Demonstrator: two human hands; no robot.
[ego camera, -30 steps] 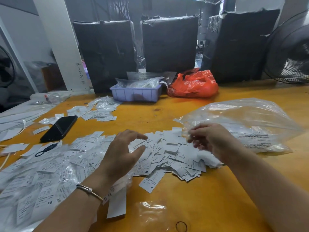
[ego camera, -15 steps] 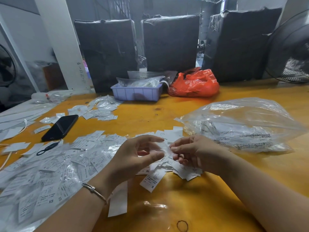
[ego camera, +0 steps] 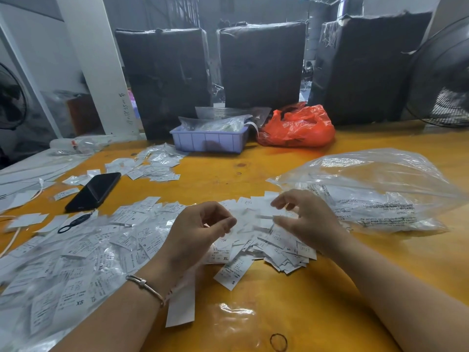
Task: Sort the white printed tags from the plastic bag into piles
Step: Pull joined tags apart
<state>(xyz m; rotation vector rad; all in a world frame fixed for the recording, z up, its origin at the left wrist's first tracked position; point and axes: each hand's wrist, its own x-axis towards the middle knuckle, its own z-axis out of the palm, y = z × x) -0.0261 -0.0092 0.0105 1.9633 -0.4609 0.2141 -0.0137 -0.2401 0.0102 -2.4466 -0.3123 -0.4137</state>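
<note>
A heap of white printed tags (ego camera: 276,247) lies on the yellow table in front of me, and more tags (ego camera: 76,252) spread to the left among clear film. The clear plastic bag (ego camera: 375,189) rests at the right with tags inside. Both hands hover over the heap, a short gap between them. My right hand (ego camera: 307,219) has curled fingers, and a thin white tag (ego camera: 264,216) sticks out from its thumb tip. My left hand (ego camera: 200,229) is curled with thumb and forefinger close together. Motion blur hides whether it holds a tag.
A black phone (ego camera: 94,190) lies at the left with a small pile of tags (ego camera: 154,166) beyond it. A lilac tray (ego camera: 208,141) and a red bag (ego camera: 297,128) stand at the back. A rubber band (ego camera: 278,342) lies near the front edge.
The hands came together over the heap on one tag, then drew slightly apart. The right hand has lifted a little and still has a tag at its thumb.
</note>
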